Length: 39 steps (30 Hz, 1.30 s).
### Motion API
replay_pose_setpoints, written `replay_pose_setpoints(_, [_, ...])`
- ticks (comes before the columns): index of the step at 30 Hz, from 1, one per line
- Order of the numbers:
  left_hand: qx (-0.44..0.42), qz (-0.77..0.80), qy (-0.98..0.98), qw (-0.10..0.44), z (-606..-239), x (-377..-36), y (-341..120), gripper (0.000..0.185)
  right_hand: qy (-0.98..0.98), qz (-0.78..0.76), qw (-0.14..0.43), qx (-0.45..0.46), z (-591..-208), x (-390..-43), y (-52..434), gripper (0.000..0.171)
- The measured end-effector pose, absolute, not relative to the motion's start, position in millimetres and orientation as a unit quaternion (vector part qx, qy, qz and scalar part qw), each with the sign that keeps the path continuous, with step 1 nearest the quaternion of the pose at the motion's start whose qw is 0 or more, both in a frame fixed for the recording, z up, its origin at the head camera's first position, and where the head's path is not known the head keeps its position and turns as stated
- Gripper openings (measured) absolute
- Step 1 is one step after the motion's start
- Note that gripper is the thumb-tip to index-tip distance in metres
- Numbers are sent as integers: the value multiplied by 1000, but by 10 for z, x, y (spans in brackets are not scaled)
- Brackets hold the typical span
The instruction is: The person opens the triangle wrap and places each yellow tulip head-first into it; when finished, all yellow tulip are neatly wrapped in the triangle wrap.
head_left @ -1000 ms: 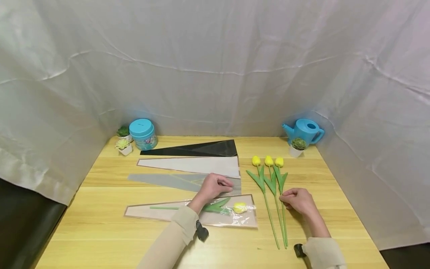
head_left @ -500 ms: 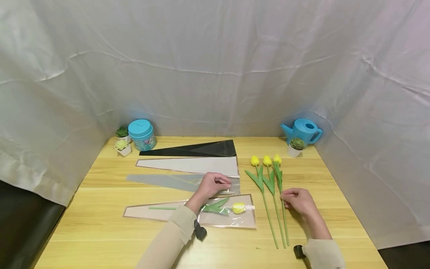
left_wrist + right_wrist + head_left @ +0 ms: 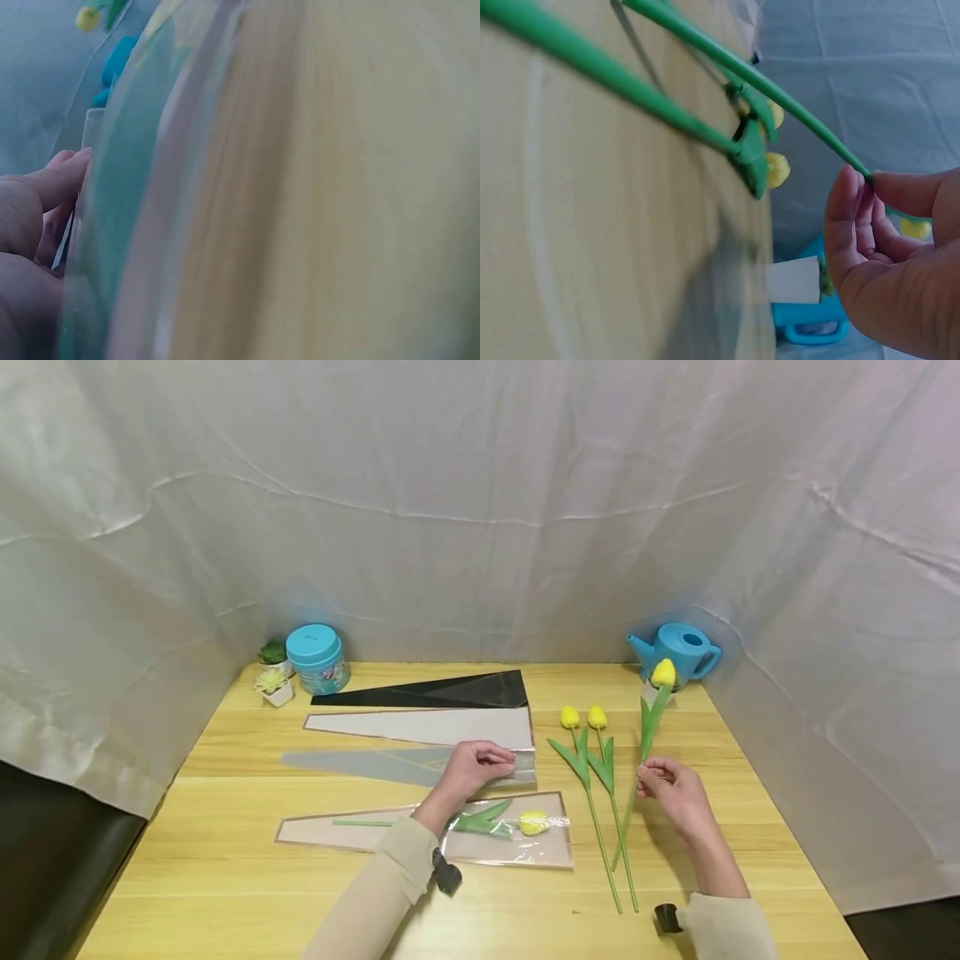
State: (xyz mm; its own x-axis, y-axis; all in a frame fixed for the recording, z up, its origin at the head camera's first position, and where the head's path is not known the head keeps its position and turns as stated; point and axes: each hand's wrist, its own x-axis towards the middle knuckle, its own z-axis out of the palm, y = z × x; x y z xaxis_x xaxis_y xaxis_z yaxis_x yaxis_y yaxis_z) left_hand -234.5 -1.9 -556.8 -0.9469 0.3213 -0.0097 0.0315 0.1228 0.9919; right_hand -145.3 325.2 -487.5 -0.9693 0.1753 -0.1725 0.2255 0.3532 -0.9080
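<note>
The clear sleeve [image 3: 480, 842] nearest me, at six o'clock on the counter [image 3: 225, 877], holds one yellow tulip [image 3: 517, 823], lying flat with its bloom pointing to three o'clock. The grey sleeve [image 3: 390, 765] just beyond it shows nothing inside; my left hand [image 3: 468, 770] rests on its wide end, and its grip pinches the film edge between thumb and curled fingers [image 3: 52, 184]. Farther toward twelve o'clock lie a white sleeve [image 3: 435, 727] and a black sleeve [image 3: 442, 692], both flat.

At ten o'clock stand a blue tin [image 3: 317, 658] and two small potted succulents [image 3: 273, 681]. At two o'clock is a blue watering can [image 3: 678, 651]. Two more tulips [image 3: 592, 752] lie side by side on the wood between the sleeves and my right hand [image 3: 675, 789], right across the way back to the sleeves.

My right grip pinches the lifted tulip [image 3: 651, 714] by its stem between thumb and fingertips [image 3: 851, 202]. The flower is off the counter at about three o'clock, tilted, its yellow bud up in front of the watering can and its stem end slanting down toward me. The stem is thin and green, with long pointed leaves.
</note>
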Motion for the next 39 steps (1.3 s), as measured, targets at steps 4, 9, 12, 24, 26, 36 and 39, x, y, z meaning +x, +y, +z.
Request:
replay_pose_setpoints(4, [98, 662, 734, 117, -5564, -2359, -29, 16, 819, -563, -1, 110, -4829, -1461, 3212, 31])
replay_pose_setpoints(9, [75, 678, 720, 126, -5524, -2359, -60, 17, 810, -576, -17, 110, -4798, -1467, 3179, 25])
replay_pose_setpoints(12, [68, 693, 706, 128, -5519, -2371, -87, 19, 800, -588, -30, 112, -4777, -1478, 3158, 21])
replay_pose_setpoints(24, [63, 705, 692, 140, -5566, -2355, -112, 20, 766, -624, -74, 135, -4775, -1549, 3064, 17])
replay_pose_setpoints(26, [68, 701, 697, 136, -5572, -2366, -107, 20, 761, -629, -88, 132, -4767, -1566, 3029, 16])
replay_pose_setpoints(36, [80, 702, 694, 138, -5613, -2378, -121, 20, 728, -656, -142, 140, -4762, -1649, 2850, 17])
replay_pose_setpoints(39, [81, 700, 696, 137, -5618, -2377, -127, 20, 723, -657, -156, 143, -4757, -1664, 2814, 18])
